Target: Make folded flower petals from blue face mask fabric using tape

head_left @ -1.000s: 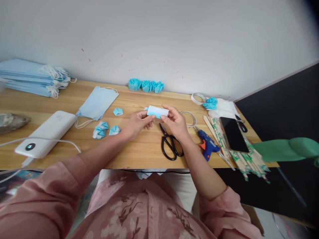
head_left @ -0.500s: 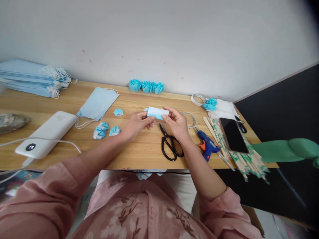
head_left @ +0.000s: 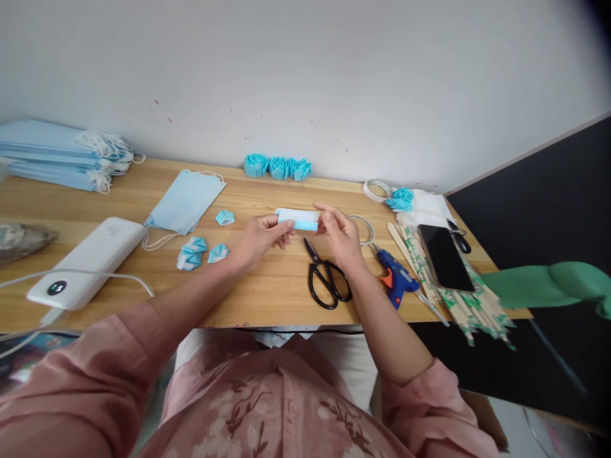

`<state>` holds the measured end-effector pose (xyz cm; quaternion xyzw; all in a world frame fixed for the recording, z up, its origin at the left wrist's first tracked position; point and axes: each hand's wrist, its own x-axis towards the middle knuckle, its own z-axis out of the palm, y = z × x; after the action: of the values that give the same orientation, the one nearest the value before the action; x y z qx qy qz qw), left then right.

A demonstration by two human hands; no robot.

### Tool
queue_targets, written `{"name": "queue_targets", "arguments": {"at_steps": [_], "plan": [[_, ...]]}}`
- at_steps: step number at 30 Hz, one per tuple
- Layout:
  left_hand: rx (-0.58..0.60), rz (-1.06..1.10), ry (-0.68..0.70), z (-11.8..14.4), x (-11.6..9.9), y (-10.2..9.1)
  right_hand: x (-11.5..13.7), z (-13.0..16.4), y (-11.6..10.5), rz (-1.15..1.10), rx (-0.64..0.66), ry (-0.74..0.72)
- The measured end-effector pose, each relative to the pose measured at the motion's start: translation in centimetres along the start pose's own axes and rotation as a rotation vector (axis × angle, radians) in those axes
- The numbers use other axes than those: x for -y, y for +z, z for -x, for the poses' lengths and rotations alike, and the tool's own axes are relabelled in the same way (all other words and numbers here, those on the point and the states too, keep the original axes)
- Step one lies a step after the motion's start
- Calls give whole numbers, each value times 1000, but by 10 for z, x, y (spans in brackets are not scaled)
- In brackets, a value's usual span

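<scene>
My left hand [head_left: 267,235] pinches a folded strip of blue and white mask fabric [head_left: 305,225] near its left end, above the wooden table. At the strip's right end is my right hand [head_left: 338,232], its thumb and raised index finger apart; whether another finger still touches the edge I cannot tell. Black-handled scissors [head_left: 328,277] lie below the hands, blades pointing away. Small folded blue pieces [head_left: 191,253] lie left of my left hand, with a five-sided one [head_left: 225,217] farther back. Blue fabric flowers [head_left: 278,166] stand in a row by the wall.
On the left are a stack of masks [head_left: 57,152], loose masks [head_left: 186,200] and a white power bank [head_left: 88,262] with its cable. On the right lie tape rolls [head_left: 377,190], a blue glue gun [head_left: 396,277], a phone [head_left: 446,257] and wrapped chopsticks [head_left: 472,315].
My right thumb has come off the strip's face, and my right fingers have spread at its end. The strip has shifted slightly left with my left hand still pinching it.
</scene>
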<state>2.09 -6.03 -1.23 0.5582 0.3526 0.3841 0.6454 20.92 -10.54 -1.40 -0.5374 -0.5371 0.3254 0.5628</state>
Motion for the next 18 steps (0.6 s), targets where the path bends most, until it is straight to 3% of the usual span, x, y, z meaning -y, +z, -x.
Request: {"name": "queue_targets", "arguments": {"at_steps": [6, 18], "plan": [[-25, -20, -18, 0, 0, 1, -1, 0, 2, 25, 144, 45], [-44, -68, 52, 2, -2, 1, -3, 0, -2, 170, 151, 105]]}}
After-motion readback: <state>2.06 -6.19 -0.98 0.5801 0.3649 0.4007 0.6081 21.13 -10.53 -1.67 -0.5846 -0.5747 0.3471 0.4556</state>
